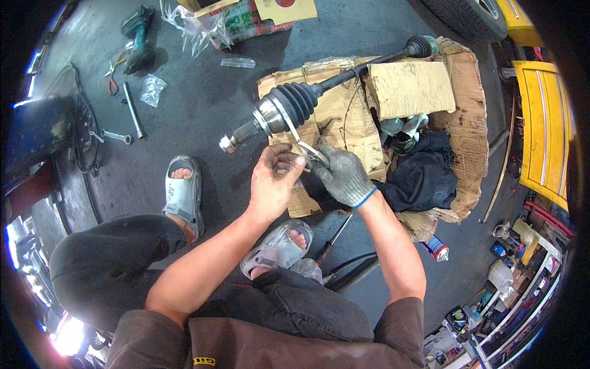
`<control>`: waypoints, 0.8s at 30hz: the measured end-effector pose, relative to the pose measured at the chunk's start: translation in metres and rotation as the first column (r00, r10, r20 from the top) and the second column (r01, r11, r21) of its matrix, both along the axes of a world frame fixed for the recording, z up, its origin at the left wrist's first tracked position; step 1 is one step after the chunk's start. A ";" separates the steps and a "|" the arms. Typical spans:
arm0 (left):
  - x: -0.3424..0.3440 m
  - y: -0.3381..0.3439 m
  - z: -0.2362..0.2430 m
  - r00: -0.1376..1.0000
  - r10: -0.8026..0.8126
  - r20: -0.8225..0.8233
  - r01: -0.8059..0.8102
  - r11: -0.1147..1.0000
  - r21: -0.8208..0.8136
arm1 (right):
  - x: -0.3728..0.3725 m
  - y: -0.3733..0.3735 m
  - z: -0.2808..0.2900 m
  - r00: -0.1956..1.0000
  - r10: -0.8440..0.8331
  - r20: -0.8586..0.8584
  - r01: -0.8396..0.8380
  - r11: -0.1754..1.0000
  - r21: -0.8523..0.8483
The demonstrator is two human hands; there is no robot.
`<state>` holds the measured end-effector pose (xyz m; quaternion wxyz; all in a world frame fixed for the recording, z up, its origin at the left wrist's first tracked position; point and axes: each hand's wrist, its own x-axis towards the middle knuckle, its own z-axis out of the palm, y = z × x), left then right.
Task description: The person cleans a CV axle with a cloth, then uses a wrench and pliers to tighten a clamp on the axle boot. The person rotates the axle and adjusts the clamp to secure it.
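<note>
a: and here's your drive shaft (341, 78), lying aslant over the flattened cardboard (470, 123), its nut (227, 144) out at ten o'clock, the far end between one and two!

b: the black ribbed boot (297, 101) sits at twelve, and look, a silvery strip (291, 125) comes off its wide end, down towards your hands!

a: your gloved right hand (346, 176), just towards three o'clock, has that strip's lower end pinched between thumb and fingers!

b: and your bare left hand (275, 175)?

a: right by the middle, fingers curled in, thumb tip close beside the strip. whether it's gripping, i cannot tell from here!

b: around you, dark cloth (424, 175) is bunched at three, a spray can (437, 249) lies at four, and a screwdriver (327, 249) points up from five, near your foot!

a: over the other side, a wrench (117, 136) between nine and ten, a long steel bar (133, 109) at ten, and a teal power tool (142, 46) between ten and eleven!
</note>
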<state>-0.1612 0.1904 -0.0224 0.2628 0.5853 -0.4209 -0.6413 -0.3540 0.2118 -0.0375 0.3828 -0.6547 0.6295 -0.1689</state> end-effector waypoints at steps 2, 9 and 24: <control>-0.004 -0.004 -0.001 0.999 0.006 -0.041 -0.008 0.998 -0.058 | -0.001 -0.001 0.002 1.000 0.011 -0.013 -0.011 1.000 -0.005; -0.024 -0.016 0.002 0.976 -0.155 0.155 0.159 0.987 -0.016 | -0.003 0.001 0.005 1.000 -0.028 0.006 0.029 0.998 -0.059; -0.037 -0.015 -0.003 0.994 -0.101 0.051 0.107 0.984 -0.139 | -0.011 0.004 0.016 0.997 0.056 -0.055 -0.050 0.993 0.104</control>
